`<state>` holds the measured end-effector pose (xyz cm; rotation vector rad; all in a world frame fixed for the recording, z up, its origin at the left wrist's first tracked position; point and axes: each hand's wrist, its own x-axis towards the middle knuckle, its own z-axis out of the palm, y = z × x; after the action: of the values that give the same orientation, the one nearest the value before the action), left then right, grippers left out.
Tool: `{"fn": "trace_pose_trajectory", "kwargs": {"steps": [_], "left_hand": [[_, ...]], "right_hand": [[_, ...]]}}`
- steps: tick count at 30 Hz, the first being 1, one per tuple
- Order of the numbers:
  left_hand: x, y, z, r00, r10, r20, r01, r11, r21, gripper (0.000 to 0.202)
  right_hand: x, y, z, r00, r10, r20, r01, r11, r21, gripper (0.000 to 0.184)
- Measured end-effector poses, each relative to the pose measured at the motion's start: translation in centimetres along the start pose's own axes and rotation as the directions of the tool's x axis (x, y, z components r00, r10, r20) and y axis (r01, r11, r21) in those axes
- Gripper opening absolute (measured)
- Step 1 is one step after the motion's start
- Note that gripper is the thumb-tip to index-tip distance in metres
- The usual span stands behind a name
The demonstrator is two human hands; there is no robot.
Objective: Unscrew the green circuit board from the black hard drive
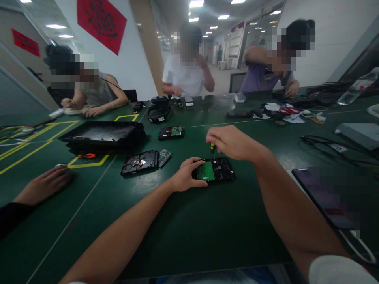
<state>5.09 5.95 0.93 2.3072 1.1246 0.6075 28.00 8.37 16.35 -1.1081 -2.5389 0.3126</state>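
The left hand point(188, 176), half open, braces the left end of a black hard drive point(225, 170) on the green table point(189, 228). Slightly beyond, the right hand point(235, 142) is curled closed around a yellow-handled screwdriver point(212, 146), pointing down over the drive's circuit board point(206, 172). An upright shaft and firm downward pressure should limit slipping. Beyond the left hand lies another drive point(171, 133).

Bright ceiling lights point(196, 4), dim green tabletop point(207, 228), hazy background, wide-angle stretch toward the edges.
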Motion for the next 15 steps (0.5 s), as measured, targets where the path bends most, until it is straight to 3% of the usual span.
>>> {"fn": "trace_pose_trajectory", "kwargs": {"steps": [7,15], "left_hand": [[0.03,0.02,-0.06,1.000,0.001,0.002,-0.001,1.000,0.000,0.089],[0.00,-0.05,0.00,1.000,0.007,0.002,-0.007,1.000,0.008,0.088]], "right_hand": [[-0.37,-0.35,-0.47,0.998,-0.013,0.065,0.010,0.999,0.052,0.029],[-0.23,-0.30,-0.40,0.999,0.016,-0.030,-0.020,0.994,-0.112,0.020]]}}
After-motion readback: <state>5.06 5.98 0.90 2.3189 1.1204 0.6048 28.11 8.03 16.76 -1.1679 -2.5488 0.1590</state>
